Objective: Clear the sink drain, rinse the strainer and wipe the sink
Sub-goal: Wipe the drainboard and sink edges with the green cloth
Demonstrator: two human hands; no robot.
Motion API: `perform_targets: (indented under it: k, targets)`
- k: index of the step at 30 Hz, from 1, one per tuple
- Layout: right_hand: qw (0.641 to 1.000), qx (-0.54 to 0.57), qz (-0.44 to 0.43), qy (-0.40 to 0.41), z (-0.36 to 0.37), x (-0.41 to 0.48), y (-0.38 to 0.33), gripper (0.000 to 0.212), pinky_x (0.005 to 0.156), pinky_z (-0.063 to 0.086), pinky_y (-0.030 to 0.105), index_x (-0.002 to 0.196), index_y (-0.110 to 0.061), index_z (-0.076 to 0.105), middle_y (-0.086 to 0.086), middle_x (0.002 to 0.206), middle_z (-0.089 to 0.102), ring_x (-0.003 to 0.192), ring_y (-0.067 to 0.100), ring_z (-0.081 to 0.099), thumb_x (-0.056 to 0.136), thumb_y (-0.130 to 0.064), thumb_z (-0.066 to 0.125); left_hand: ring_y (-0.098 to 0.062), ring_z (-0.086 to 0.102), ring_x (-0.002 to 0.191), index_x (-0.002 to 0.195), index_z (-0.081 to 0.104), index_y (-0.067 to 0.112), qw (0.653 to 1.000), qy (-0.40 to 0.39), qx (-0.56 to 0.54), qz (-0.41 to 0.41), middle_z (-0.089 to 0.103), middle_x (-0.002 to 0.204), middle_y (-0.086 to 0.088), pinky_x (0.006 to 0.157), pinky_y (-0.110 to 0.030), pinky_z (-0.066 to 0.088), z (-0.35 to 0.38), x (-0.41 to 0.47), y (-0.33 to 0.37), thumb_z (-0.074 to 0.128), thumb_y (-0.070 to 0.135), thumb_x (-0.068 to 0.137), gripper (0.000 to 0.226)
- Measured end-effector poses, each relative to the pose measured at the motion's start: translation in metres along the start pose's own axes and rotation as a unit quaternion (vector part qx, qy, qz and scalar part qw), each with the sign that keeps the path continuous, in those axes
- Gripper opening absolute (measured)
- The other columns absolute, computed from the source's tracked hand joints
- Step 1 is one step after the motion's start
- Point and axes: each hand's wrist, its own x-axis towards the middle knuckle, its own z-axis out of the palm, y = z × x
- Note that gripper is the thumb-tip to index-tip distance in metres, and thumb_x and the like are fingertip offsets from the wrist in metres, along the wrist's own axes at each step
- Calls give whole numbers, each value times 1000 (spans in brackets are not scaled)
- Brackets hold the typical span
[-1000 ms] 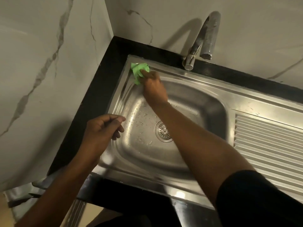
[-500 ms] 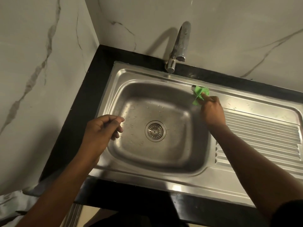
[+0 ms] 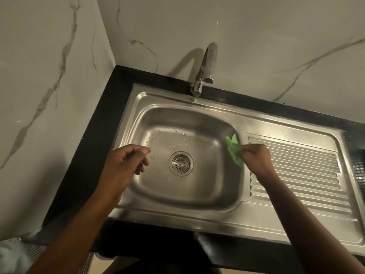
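Nearest, the black stone countertop (image 3: 94, 155) frames a rectangular stainless steel sink (image 3: 177, 214), its near rim lying between the two bare forearms.

The left hand (image 3: 126, 165) hovers over the left side of the basin. Its fingers are loosely curled with the thumb near the fingertips, and nothing shows in its grasp.

To the right of it, the round slotted metal strainer (image 3: 180, 163) sits in the drain hole at the middle of the basin floor.

Further right, the right hand (image 3: 256, 161) grips a crumpled bright green cloth (image 3: 234, 150) in its fingertips. It presses the cloth against the basin's right wall, just below the rim. The hand itself lies over the left edge of the ribbed steel drainboard (image 3: 296, 165), which takes up the right part of the sink.

Beyond the strainer, small water droplets (image 3: 169, 139) dot the far half of the basin floor.

At the far rim stands a curved chrome faucet (image 3: 207, 64), its spout pointing down toward the sink. Behind it and on the left rise grey-veined white marble walls (image 3: 256, 36), which meet in a corner.
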Motion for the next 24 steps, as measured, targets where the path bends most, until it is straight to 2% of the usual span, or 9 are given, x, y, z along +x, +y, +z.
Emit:
perform_targets:
  k: [2,3,5,7,9,10,14,19,24]
  targets:
    - [993,80,14,90,-2,15,-13,22,53,38,0,113,-15,83,-14,64,70,56,-7,63,94,-21,74,-14,66,64,96,83,29,1000,-1,4,-2,76,78,-5,63,-25,56,-1,0,-2,69,54,81,32]
    - [987,95,18,131,0,25,-20,27,63,41,-2,122,-13,79,-4,83,78,68,-1,69,96,-19,72,-14,66,64,96,83,29,1000,0,9,-5,76,78,-5,62,-24,56,-3,0,-4,69,54,81,32]
    - [977,122,31,173,7,53,-33,38,91,47,13,136,-14,70,10,128,75,111,25,73,99,-10,65,-13,67,63,96,83,30,1000,4,14,-12,76,78,-5,61,-23,57,-4,-1,-8,70,55,81,32]
    - [979,121,43,159,19,77,-49,44,106,46,26,143,-13,64,14,143,65,129,32,63,100,-5,58,-12,66,63,95,83,30,1000,6,15,-21,76,77,-5,60,-22,56,-7,-3,-13,70,49,85,25]
    - [985,94,46,137,38,91,-65,46,111,44,32,144,-10,61,17,144,63,131,35,59,100,-2,54,-12,67,64,95,83,33,1000,5,18,-24,77,79,-5,61,-21,57,-12,-5,-19,70,31,97,13]
    - [987,81,44,131,50,94,-74,46,114,43,36,144,-9,61,18,144,61,131,37,56,99,-1,53,-12,68,65,95,83,34,999,8,25,-24,77,79,-6,61,-22,58,-15,-6,-23,68,23,100,20]
    - [991,56,-51,112,104,89,-120,51,121,39,48,143,-7,61,16,149,55,137,39,48,94,6,53,-13,69,65,91,84,32,998,25,11,-56,77,78,-7,61,-22,59,-24,-12,-28,67,15,100,26]
    - [980,19,-191,43,172,77,-221,44,121,21,29,143,-9,60,9,156,51,148,36,34,101,0,54,-16,67,65,91,82,20,995,55,8,-86,77,76,-6,68,-33,57,-30,-13,-21,67,15,100,18]
    - [963,63,-257,-43,202,65,-289,38,117,43,48,141,-8,60,24,139,56,138,42,46,103,-7,55,-29,68,72,96,82,19,992,94,-3,-85,77,76,-7,74,-38,55,-50,-9,-16,69,16,99,14]
